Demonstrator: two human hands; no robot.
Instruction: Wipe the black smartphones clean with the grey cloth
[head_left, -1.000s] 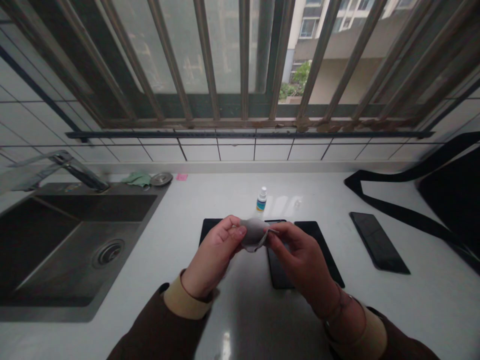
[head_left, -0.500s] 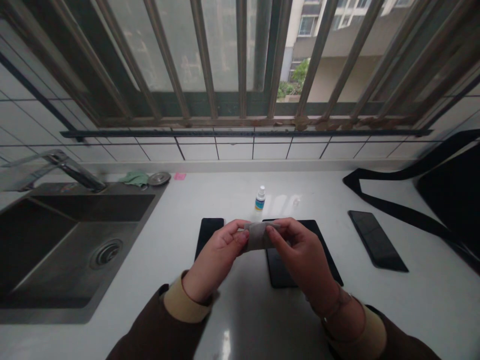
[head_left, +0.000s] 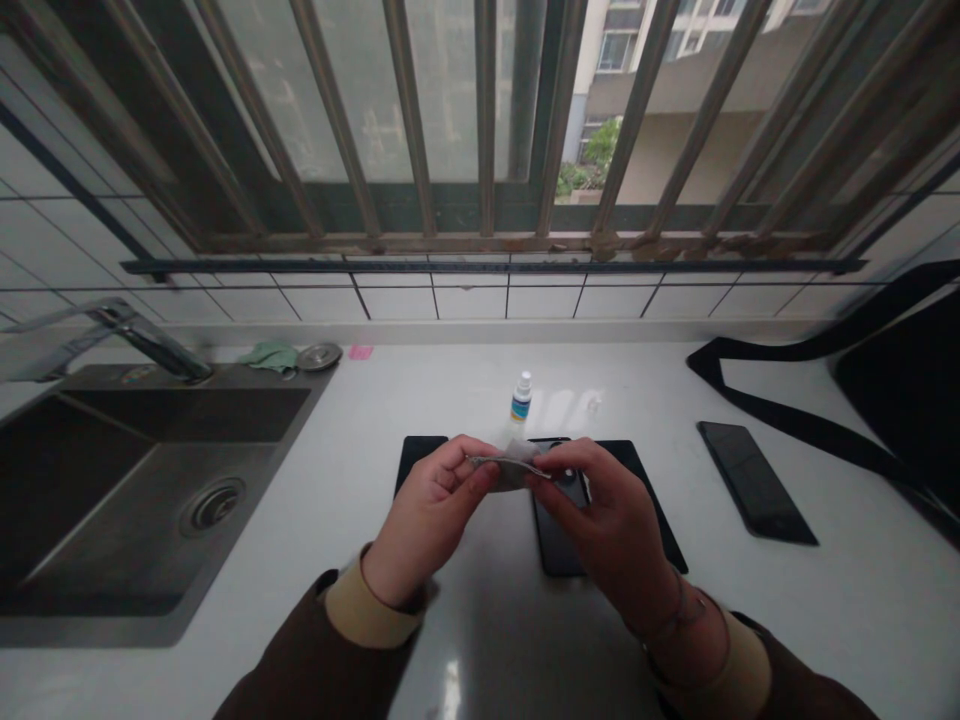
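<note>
Both hands hold a small grey cloth (head_left: 511, 468) between them, above the white counter (head_left: 480, 640). My left hand (head_left: 431, 515) pinches its left end with thumb and fingers. My right hand (head_left: 604, 525) pinches its right end. The cloth is folded nearly flat and seen edge-on. Under my hands lie dark phones: one (head_left: 417, 458) behind my left hand, one (head_left: 555, 545) below my right hand, and a wider dark slab (head_left: 645, 500) to its right. A small white dropper bottle (head_left: 520, 398) with a blue label stands just beyond the cloth.
A steel sink (head_left: 142, 500) with a tap (head_left: 142, 335) fills the left side. A green rag (head_left: 271, 356) and a metal plug (head_left: 318, 355) lie behind it. Another dark phone (head_left: 754, 480) lies to the right, near a black bag strap (head_left: 795, 410). A barred window stands beyond the tiled wall.
The cloth went from bunched, to stretched out as a strip, to folded flat and edge-on. Both hands stayed close together in the same spot.
</note>
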